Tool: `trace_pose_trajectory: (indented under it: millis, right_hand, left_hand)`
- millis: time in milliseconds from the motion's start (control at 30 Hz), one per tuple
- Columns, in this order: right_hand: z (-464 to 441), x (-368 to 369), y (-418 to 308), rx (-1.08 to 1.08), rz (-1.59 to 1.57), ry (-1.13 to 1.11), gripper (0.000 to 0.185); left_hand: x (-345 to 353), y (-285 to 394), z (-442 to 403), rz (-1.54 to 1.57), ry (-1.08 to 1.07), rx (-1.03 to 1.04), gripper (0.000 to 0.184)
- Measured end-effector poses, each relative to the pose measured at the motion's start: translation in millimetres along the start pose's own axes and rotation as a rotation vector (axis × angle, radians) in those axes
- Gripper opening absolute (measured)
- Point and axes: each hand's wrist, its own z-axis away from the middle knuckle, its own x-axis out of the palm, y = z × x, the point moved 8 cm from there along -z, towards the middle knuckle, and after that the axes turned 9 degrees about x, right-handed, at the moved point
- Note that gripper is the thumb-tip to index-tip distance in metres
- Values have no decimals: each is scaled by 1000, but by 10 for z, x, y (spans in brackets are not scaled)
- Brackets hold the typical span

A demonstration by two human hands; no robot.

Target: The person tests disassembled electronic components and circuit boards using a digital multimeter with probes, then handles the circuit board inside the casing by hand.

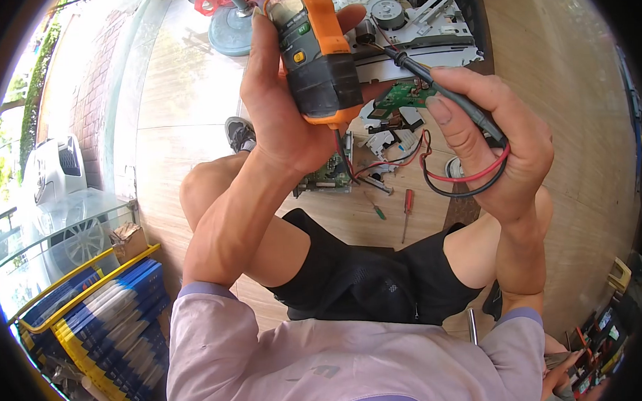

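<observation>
My left hand is wrapped round an orange and black multimeter, raised above the floor. A small dark cylindrical part shows beside its fingertips; whether they hold it I cannot tell. Between the thumb and fingers of my right hand is a black test probe, its tip pointing at that small part. Contact between the two is unclear. Red and black test leads loop from the meter's lower end to my right hand. Beyond the probe is a green circuit board, partly hidden.
A disc drive mechanism lies at the far side. Another circuit board and loose parts are on the floor. Nearer are a red screwdriver and a green-handled tool. A yellow rack with blue packets stands left.
</observation>
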Motion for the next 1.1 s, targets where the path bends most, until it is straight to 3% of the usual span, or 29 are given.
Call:
trace_pose_trajectory:
  millis: [233,433,633,733,933,1100]
  right_hand:
    - [-5,-7,-20,-54,18,-7,22]
    - [-7,-20,-30,-19,18,-26,22]
    - [-18,-18,-36,-101,34,21,21]
    - [-8,-22,38,65,-39,8,20]
    - [-12,-27,88,122,-64,8,19]
    - [-13,-55,53,112,-62,10,20]
  left_hand:
    - [-5,-59,-22,81,-74,-44,81]
    - [30,-38,16,-77,70,-30,81]
    - [9,-32,-48,101,-149,-38,80]
    - [43,-30,13,-22,53,-11,78]
    - [4,-55,-73,77,-163,-15,73]
    - [-73,-21,-63,71,-133,27,69]
